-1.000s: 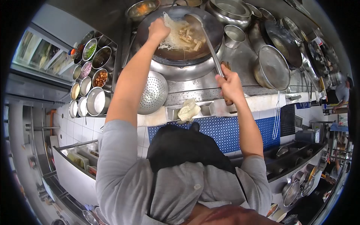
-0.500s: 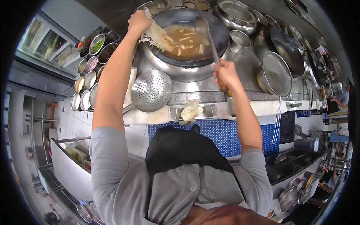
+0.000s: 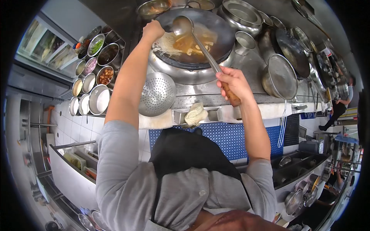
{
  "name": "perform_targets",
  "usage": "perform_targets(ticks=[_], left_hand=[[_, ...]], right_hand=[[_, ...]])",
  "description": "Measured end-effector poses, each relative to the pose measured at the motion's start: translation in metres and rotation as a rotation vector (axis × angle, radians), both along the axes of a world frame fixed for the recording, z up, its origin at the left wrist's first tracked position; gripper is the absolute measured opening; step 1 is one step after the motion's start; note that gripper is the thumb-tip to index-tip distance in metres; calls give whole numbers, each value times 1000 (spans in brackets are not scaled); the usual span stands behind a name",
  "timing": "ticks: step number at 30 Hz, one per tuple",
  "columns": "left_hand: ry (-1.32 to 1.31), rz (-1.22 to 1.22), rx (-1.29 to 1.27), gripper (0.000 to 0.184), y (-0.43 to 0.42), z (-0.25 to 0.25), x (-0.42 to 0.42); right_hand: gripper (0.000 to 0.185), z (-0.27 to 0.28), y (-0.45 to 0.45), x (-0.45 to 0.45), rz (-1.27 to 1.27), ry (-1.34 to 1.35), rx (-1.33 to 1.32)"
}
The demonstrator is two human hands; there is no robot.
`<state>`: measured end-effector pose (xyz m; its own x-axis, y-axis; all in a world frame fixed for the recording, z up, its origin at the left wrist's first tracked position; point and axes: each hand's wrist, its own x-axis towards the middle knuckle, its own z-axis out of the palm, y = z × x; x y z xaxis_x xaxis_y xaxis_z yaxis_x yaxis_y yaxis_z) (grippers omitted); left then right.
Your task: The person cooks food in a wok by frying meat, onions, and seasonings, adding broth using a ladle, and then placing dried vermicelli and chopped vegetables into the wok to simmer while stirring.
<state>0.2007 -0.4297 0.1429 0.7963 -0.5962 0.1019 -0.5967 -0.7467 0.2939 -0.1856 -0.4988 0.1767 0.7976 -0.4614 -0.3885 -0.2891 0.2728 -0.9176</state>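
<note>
My right hand grips the wooden handle of a long metal ladle. The ladle's bowl hangs over the left half of a large dark wok. In the wok, pale thin noodles lie at the left side, beside brown broth with light strips. My left hand is closed at the wok's left rim, next to the noodles. Its fingers face away, so what they hold is hidden. A perforated metal strainer rests on the counter below, partly behind my left forearm.
Metal containers of ingredients stand at the left. A crumpled cloth sits at the counter's front edge. To the right are a metal pot, a large round sieve and a second wok. Another person is at the far right.
The noodles, raised from my left hand before, now lie lower in the wok. My left hand has moved slightly right and down. The ladle has swung left, its bowl now over the noodles' side.
</note>
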Motion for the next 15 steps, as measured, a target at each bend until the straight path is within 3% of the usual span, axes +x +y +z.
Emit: perform_targets(ticks=[1,4,5,8,15], left_hand=[[-4,-10,10,38,-6,-4,-1],[-14,-31,4,34,-19,-16,-9],[-13,-41,11,34,-24,-19,-9],[-37,-64,57,31,-31,-14,-29],[-27,-81,14,31,-55,-41,-30]], right_hand=[[48,-11,-9,6,73,9,-177],[45,-17,-23,21,139,271,-880],[52,-12,-27,24,154,344,-908],[54,-43,-56,26,236,330,-1339],[57,-46,-62,-7,279,476,-1349]])
